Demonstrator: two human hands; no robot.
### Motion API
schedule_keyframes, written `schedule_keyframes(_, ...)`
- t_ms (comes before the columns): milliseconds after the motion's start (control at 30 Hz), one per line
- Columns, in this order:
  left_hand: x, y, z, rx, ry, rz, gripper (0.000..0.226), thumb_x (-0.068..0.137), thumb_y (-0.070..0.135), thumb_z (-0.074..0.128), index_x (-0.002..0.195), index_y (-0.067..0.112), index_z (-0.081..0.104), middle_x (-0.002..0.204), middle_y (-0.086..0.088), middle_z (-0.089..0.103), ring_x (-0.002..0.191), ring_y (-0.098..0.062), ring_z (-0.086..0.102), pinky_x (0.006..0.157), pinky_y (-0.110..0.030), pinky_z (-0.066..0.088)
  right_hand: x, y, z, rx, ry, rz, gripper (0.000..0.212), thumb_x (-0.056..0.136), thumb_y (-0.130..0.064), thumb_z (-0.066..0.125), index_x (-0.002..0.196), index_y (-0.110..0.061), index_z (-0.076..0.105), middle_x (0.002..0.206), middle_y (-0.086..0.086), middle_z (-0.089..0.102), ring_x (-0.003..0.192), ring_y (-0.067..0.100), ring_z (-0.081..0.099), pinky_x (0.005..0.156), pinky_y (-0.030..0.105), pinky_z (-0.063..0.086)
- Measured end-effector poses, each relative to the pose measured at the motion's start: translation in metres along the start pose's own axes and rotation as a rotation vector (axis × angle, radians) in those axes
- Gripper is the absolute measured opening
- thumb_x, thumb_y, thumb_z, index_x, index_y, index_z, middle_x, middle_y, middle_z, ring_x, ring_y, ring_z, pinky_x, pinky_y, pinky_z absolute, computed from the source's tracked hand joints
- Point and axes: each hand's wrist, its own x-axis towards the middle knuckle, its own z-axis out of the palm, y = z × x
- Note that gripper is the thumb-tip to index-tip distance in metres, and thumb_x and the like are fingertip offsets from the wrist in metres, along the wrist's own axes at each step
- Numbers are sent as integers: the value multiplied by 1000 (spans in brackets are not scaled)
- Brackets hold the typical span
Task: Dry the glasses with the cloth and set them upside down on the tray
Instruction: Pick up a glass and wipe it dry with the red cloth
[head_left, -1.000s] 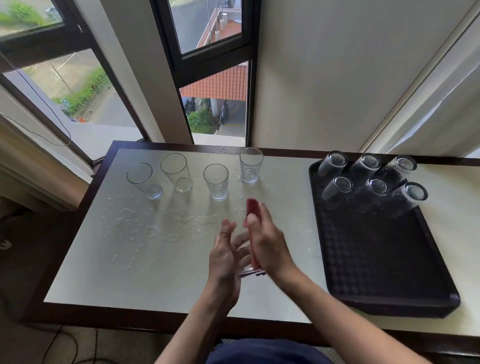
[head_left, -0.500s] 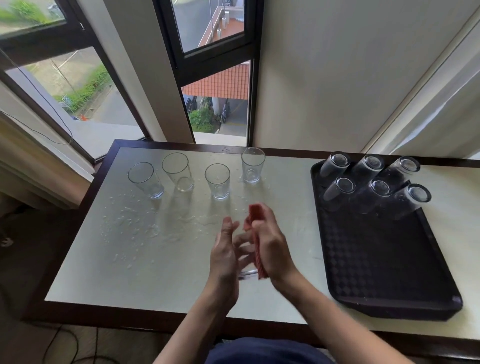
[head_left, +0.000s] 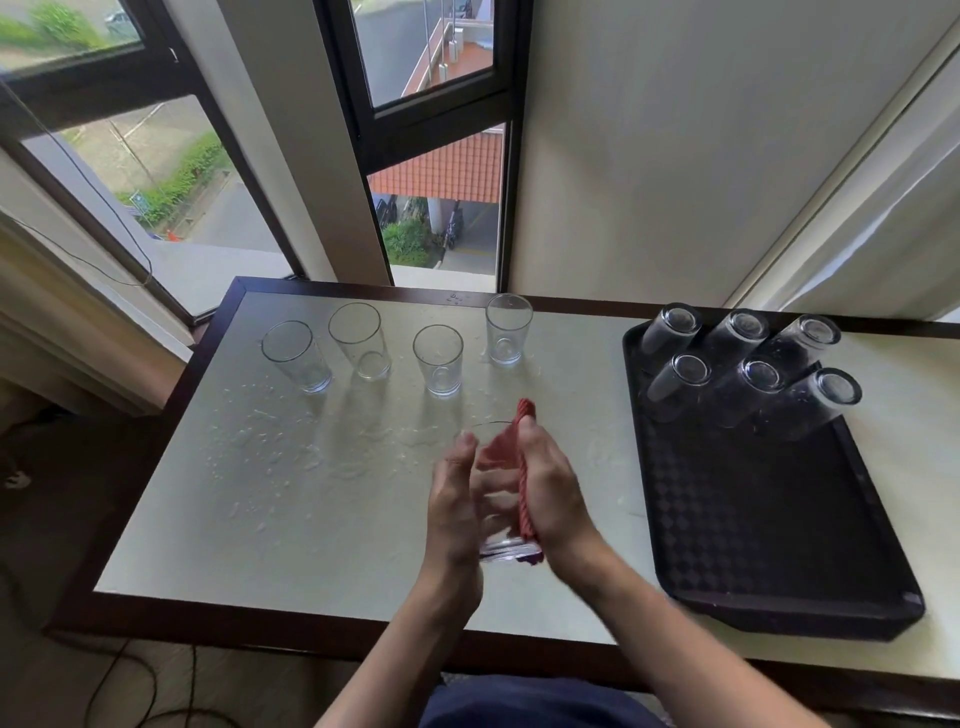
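Note:
A clear glass (head_left: 496, 512) is held above the table's middle between both hands. My left hand (head_left: 451, 512) wraps its left side. My right hand (head_left: 550, 493) presses a red cloth (head_left: 522, 467) against its right side and over the rim. Several upright wet glasses (head_left: 439, 361) stand in a row at the back left of the white table (head_left: 270, 519). On the black tray (head_left: 769, 519) at the right, several glasses (head_left: 748, 364) stand upside down at its far end.
Water drops (head_left: 270, 447) spot the table left of my hands. Windows and a wall lie behind the table; its dark wooden edge (head_left: 311, 631) runs along the front. The near part of the tray holds nothing.
Both hands have shifted slightly and the glass has turned between them; the cloth now sits lower along the glass's side.

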Motion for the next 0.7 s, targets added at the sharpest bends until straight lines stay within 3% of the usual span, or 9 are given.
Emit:
schedule_keyframes(67, -3, -4, 2, -4, -22, -21, 37, 96, 53, 52, 99, 22, 71, 83, -10, 75, 70, -22, 71, 60, -32, 55, 6, -5, -4, 9, -3, 37, 60, 84, -71, 40, 94, -19, 68, 90, 7, 74, 71, 18, 68, 66, 39, 52)
schedule_keyframes(167, -3, -5, 1, -2, -45, -24, 43, 76, 63, 60, 97, 29, 75, 97, -4, 77, 93, -19, 72, 74, -35, 53, -21, -1, 3, -269, 65, -124, 50, 94, -60, 35, 127, -30, 57, 121, -2, 69, 107, 20, 67, 95, 41, 52)
schedule_keyframes(267, 0, -3, -5, -64, -125, -95, 61, 59, 62, 82, 95, 14, 69, 81, -8, 69, 70, -19, 68, 63, -29, 54, -57, 8, 11, -536, 84, -245, 67, 96, -53, 34, 156, -29, 18, 155, -9, 34, 137, 14, 43, 100, 15, 34)
schedule_keyframes(333, 4, -3, -8, -66, -147, -118, 67, 55, 67, 84, 93, 13, 72, 80, -10, 65, 66, -21, 64, 64, -31, 51, -60, 15, 8, -520, 67, -268, 67, 98, -49, 39, 157, -27, 15, 154, -8, 34, 137, 12, 42, 96, 8, 30)
schedule_keyframes(400, 4, -2, -7, -18, -80, -119, 72, 69, 66, 75, 110, 7, 70, 84, -13, 63, 65, -20, 60, 58, -28, 49, -47, 16, 1, -399, 53, -224, 59, 94, -53, 42, 148, -32, 34, 140, -3, 56, 121, 17, 59, 100, 25, 45)
schedule_keyframes(467, -1, 0, -1, -6, -61, -127, 60, 85, 59, 61, 116, 8, 64, 76, -11, 60, 57, -18, 53, 50, -24, 46, -24, 13, -8, -166, 69, -108, 43, 88, -60, 44, 120, -34, 55, 106, -1, 73, 93, 21, 72, 85, 47, 57)
schedule_keyframes(533, -4, 1, 4, 6, -76, -176, 48, 97, 54, 42, 109, 12, 63, 70, -8, 61, 54, -18, 56, 52, -26, 50, -6, 2, -15, -1, 66, -6, 35, 90, -59, 45, 100, -29, 60, 90, 5, 70, 74, 23, 69, 69, 46, 57)
schedule_keyframes(600, -4, 1, 7, 19, -83, -214, 52, 102, 53, 34, 105, 12, 65, 79, -10, 66, 70, -21, 64, 65, -30, 52, -3, -5, -17, -57, 84, -22, 39, 87, -61, 40, 104, -32, 59, 91, 6, 70, 77, 24, 69, 75, 47, 56)
schedule_keyframes(700, -1, 2, 7, -5, -54, -193, 72, 79, 74, 57, 118, 15, 69, 112, -14, 69, 108, -27, 64, 84, -39, 50, -29, 0, -7, -300, 109, -123, 48, 93, -57, 37, 138, -40, 43, 128, 0, 64, 109, 22, 65, 99, 43, 50)
